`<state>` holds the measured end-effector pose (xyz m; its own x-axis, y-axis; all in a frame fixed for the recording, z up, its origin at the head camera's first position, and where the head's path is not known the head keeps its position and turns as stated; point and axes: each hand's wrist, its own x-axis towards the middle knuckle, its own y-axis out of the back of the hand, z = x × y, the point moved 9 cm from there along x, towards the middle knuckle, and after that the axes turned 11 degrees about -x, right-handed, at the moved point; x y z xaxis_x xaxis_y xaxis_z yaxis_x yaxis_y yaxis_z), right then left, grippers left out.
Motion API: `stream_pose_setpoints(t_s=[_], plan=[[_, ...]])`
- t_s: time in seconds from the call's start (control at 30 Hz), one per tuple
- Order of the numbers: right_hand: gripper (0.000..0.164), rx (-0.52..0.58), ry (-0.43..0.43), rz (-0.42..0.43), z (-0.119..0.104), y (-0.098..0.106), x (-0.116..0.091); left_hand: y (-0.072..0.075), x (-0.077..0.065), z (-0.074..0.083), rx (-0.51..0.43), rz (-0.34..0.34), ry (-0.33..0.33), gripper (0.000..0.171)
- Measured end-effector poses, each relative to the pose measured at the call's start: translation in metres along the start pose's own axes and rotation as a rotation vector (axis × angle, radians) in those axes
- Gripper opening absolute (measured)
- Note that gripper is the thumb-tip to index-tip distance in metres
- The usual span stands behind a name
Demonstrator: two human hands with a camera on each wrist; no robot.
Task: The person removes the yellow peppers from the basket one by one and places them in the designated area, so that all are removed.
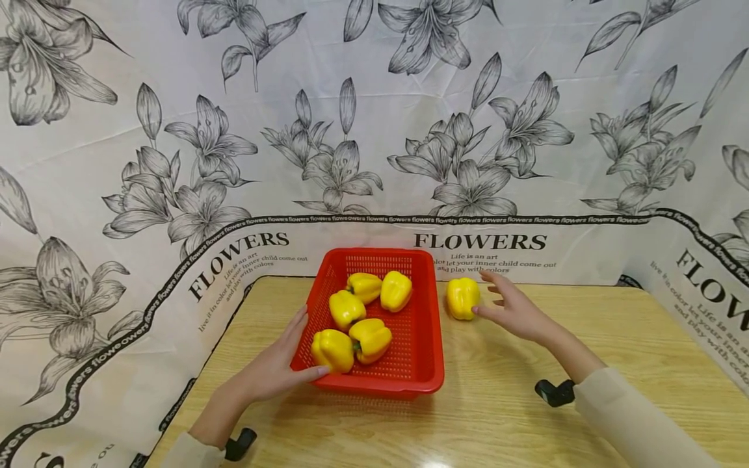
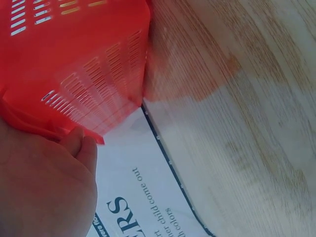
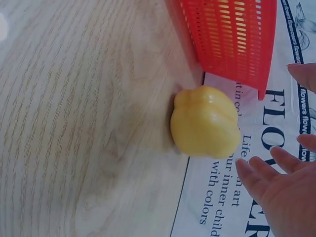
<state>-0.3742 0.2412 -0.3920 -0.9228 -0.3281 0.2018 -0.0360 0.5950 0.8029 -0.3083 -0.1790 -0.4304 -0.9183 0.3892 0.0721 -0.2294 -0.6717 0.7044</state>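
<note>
A red plastic basket with slotted sides stands on the table, and several yellow bell peppers lie in its left and middle parts. The left hand holds the basket by its near left edge, thumb over the front rim and fingers along the side; in the left wrist view its fingertips meet the rim. Just right of the basket, one more yellow bell pepper sits on the table. Beside it the right hand is spread, thumb nearest; the right wrist view shows a gap between the fingers and this pepper.
The wood-grain table ends at the back against a white cloth printed with flowers and lettering. The cloth also hangs at the left and right sides. A black strap device sits at each wrist.
</note>
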Motion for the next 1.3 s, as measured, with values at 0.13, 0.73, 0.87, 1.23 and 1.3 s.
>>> stream_pose_setpoints(t_s=[0.13,0.73,0.87,1.23,1.3], plan=[[0.082,0.001,0.022,-0.003,-0.011,0.001,-0.004,-0.001,-0.001,-0.001,0.005,-0.002,0.001,0.115],[0.071,0.071,0.109,0.003,-0.053,-0.006,-0.007,-0.002,0.000,-0.003,-0.002,-0.007,0.009,0.115],[0.067,0.098,0.144,-0.002,-0.063,-0.011,-0.005,-0.002,-0.001,-0.003,-0.006,-0.010,0.010,0.115],[0.062,0.137,0.227,-0.028,-0.095,-0.026,-0.002,-0.001,-0.001,-0.004,0.001,-0.005,0.013,0.115],[0.059,0.133,0.228,-0.041,-0.100,-0.030,-0.002,-0.001,0.000,-0.003,-0.001,-0.004,0.009,0.115]])
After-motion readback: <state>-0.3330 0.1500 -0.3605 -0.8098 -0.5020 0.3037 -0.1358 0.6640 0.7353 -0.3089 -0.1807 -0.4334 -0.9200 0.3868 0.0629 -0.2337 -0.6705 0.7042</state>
